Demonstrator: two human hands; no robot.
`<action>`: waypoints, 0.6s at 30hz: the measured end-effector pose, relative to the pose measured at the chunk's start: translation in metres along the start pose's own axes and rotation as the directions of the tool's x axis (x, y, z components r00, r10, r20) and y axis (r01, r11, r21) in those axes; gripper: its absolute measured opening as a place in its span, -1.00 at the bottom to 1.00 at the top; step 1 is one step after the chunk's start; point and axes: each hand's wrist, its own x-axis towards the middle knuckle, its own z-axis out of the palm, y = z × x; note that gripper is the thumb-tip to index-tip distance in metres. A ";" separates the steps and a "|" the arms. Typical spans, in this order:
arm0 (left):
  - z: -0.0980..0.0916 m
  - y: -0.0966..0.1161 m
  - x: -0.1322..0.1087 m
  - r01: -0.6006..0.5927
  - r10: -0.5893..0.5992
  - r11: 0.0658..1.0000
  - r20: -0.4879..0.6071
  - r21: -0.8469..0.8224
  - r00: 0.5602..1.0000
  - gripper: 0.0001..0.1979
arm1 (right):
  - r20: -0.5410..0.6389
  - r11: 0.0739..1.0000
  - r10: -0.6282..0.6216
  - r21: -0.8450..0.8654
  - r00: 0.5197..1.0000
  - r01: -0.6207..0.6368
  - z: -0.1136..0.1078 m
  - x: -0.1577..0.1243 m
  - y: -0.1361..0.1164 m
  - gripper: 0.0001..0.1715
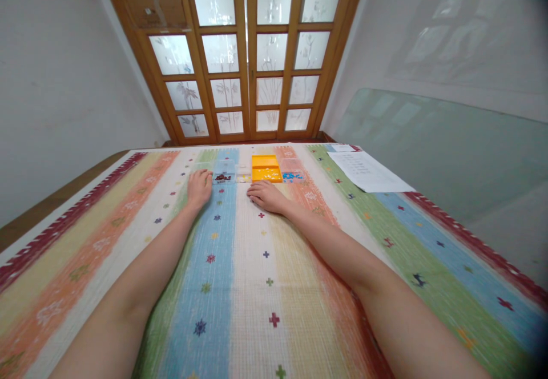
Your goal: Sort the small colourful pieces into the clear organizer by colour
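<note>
My left hand [200, 186] rests on the striped tablecloth with its fingers bent, beside a clear box of dark red pieces [223, 178]. Whether its fingers hold anything is too small to tell. My right hand [266, 195] lies palm down just in front of an open yellow box [266, 162], which has small pale pieces in its near half. Its fingers are slightly curled, and what may be under them is hidden. Between the two hands is a clear compartment with small yellow pieces [245, 178]. Blue pieces [293, 177] lie in a clear box right of the yellow one.
White printed sheets [368, 170] lie at the back right of the tablecloth [252, 287]. A pale glass panel [428, 139] leans along the right wall. Wooden doors with glass panes [252, 53] stand beyond the table's far edge.
</note>
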 end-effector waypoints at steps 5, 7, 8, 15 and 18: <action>0.005 0.034 -0.008 -0.204 0.209 0.978 0.124 -0.047 0.970 -0.66 | -0.003 1.000 -0.008 0.005 1.000 0.008 -0.005 0.001 -0.004 -0.69; 0.007 0.044 -0.011 -0.257 0.265 0.964 0.172 -0.071 0.949 -0.67 | -0.002 1.000 0.008 0.009 1.000 -0.008 -0.009 0.001 -0.005 -0.67; 0.008 0.048 -0.012 -0.279 0.290 0.957 0.190 -0.079 0.938 -0.67 | -0.002 1.000 0.014 0.010 1.000 -0.014 -0.010 0.001 -0.006 -0.66; 0.009 0.059 -0.018 -0.370 0.386 0.922 0.232 -0.111 0.893 -0.69 | -0.018 1.000 0.018 0.023 1.000 -0.018 -0.008 -0.001 -0.003 -0.63; 0.010 0.062 -0.019 -0.379 0.398 0.917 0.246 -0.123 0.884 -0.69 | 0.011 1.000 0.001 0.020 1.000 -0.001 -0.004 -0.001 0.000 -0.62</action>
